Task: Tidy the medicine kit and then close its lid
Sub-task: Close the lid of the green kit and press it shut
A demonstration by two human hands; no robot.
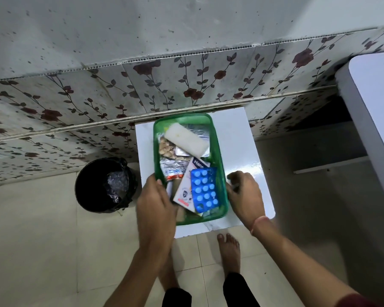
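Observation:
A green plastic medicine kit (217, 138) without a lid on it stands on a small white table (237, 142). Inside lie a blue blister pack of round tablets (204, 189), a white carton (184, 187), silver foil strips (171, 168), a white oblong pad (186, 138) and a strip of brownish tablets (166, 147). My left hand (155, 207) grips the kit's near left rim, fingers curled over the edge. My right hand (245, 191) rests against the kit's right side with fingers bent; I cannot tell whether it grips the wall. No lid is in view.
A black bin (104, 185) lined with a bag stands on the tiled floor left of the table. A floral tiled wall (142, 89) runs behind. A white counter (372, 103) rises at the right. My bare feet (228, 251) stand just before the table.

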